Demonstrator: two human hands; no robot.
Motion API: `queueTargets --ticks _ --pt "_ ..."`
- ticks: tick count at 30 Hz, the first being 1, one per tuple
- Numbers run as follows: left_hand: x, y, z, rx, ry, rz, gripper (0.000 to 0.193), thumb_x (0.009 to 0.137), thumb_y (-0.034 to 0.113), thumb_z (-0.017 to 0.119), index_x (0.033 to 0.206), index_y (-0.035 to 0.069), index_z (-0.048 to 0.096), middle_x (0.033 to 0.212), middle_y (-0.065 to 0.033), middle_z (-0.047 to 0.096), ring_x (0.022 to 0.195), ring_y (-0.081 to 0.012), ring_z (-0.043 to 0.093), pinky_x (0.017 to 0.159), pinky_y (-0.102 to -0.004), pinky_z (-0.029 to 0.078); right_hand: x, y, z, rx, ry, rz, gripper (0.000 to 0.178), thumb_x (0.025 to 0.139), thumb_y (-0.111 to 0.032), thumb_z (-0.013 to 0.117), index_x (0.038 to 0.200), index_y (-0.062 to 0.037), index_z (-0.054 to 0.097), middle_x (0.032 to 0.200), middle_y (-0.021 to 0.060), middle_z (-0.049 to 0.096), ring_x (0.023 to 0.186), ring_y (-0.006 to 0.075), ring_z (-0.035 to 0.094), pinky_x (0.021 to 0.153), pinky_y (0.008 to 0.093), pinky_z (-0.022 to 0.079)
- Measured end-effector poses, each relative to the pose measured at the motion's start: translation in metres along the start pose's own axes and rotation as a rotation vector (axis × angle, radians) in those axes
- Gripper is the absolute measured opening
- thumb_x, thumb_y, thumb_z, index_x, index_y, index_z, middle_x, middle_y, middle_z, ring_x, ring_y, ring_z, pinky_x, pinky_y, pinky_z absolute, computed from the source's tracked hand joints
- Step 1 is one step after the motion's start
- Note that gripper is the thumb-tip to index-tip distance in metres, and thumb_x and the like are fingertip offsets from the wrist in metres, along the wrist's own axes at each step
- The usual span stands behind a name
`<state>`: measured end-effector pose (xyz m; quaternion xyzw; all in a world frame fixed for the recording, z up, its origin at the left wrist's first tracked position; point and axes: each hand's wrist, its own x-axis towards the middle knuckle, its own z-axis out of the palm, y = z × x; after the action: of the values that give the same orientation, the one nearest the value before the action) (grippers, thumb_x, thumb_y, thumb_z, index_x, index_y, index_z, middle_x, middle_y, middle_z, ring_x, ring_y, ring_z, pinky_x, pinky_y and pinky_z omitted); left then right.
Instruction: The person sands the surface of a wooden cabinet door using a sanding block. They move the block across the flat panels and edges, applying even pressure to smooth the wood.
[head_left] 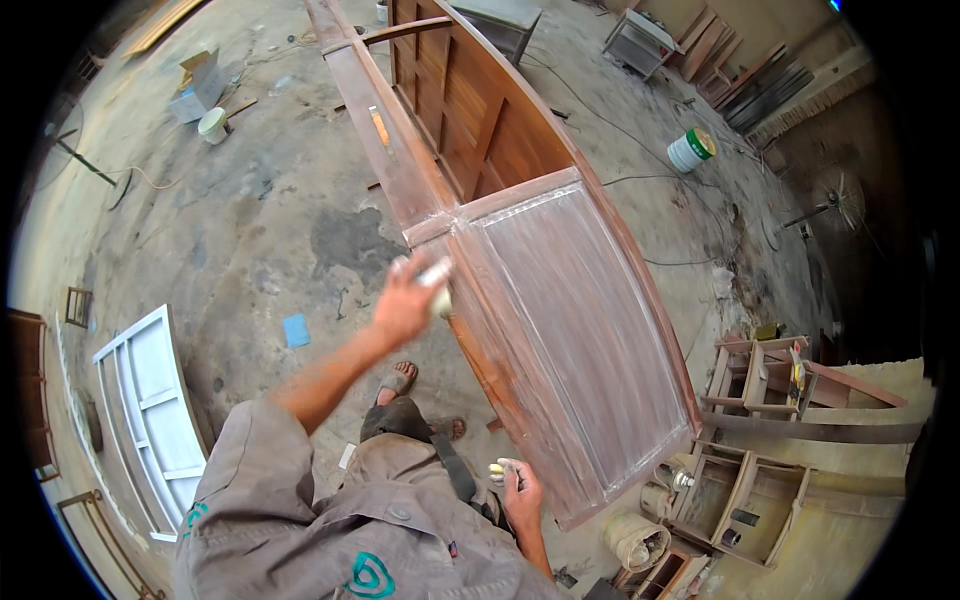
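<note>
1. The wooden cabinet point(520, 196) lies on a slant, its long axis running from 11 o'clock at the far end to 5 o'clock at the near end; its open bay is toward 12, and its whitish panel point(580, 330) fills the part toward 5.
2. The left hand point(402, 308) is closed around a pale pad point(441, 300), at the cabinet's side edge. Hand and pad are blurred, so I cannot tell for sure whether the pad presses on the wood.
3. From the left hand, the middle of the panel lies at about 3 o'clock, across the long side rail point(510, 360), which slants from 11 to 5 like the cabinet itself.
4. The right hand point(522, 492) is low, just beside the cabinet's near corner, fingers curled about a small yellowish piece point(496, 470). From it the panel's middle lies at about 1 o'clock.
5. The left hand is nearer the cross-bar between bay and panel; the right is nearer the panel's lower end.
6. Around them, a blue sheet point(296, 331) lies on the floor at 8 o'clock from the left hand, and a white frame point(187, 400) stands beyond it, also toward 8.
</note>
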<state>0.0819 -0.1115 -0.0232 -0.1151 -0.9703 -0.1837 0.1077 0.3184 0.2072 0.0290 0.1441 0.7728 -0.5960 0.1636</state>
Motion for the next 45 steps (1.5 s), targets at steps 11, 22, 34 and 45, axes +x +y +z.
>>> queueTargets --ticks 11,22,34,45 --pt "-0.008 -0.036 -0.017 -0.188 0.067 -0.081 0.071 0.083 0.001 0.062 0.152 0.013 0.052 0.118 -0.0185 0.073 0.128 -0.0408 0.052 0.11 -0.0475 0.042 -0.003 -0.005 0.01 -0.017 -0.01 0.063 0.025 0.107 -0.011 0.053 0.119 0.0056 0.066 0.106 0.0149 0.074 0.092 0.0188 0.073 0.083 0.0316 0.058" --pt "0.023 -0.058 -0.041 -0.437 -0.353 -0.224 0.071 0.094 -0.002 0.047 0.161 0.019 0.037 0.136 -0.0227 0.061 0.119 -0.0426 0.057 0.103 -0.0477 0.047 0.016 -0.024 0.035 -0.083 -0.062 0.059 0.024 0.104 -0.008 0.053 0.12 0.0021 0.068 0.104 0.0141 0.076 0.092 0.0175 0.074 0.081 0.0316 0.057" --pt "-0.032 -0.089 -0.04 -0.479 -0.17 -0.027 0.075 0.09 -0.004 0.053 0.16 0.019 0.04 0.117 -0.0235 0.066 0.108 -0.0434 0.062 0.094 -0.0499 0.05 0.001 -0.03 0.053 -0.03 0.047 0.077 0.023 0.104 -0.01 0.056 0.118 0.0017 0.07 0.107 0.0136 0.076 0.097 0.0167 0.072 0.086 0.0308 0.055" --pt "-0.047 0.028 -0.001 -0.335 -0.021 0.165 0.075 0.079 0.001 0.066 0.15 0.023 0.055 0.108 -0.0222 0.069 0.101 -0.0384 0.067 0.089 -0.0483 0.056 0.004 -0.025 0.049 -0.032 0.029 0.063 0.024 0.104 -0.01 0.056 0.121 0.0008 0.068 0.104 0.0145 0.077 0.095 0.0187 0.075 0.084 0.0315 0.057"
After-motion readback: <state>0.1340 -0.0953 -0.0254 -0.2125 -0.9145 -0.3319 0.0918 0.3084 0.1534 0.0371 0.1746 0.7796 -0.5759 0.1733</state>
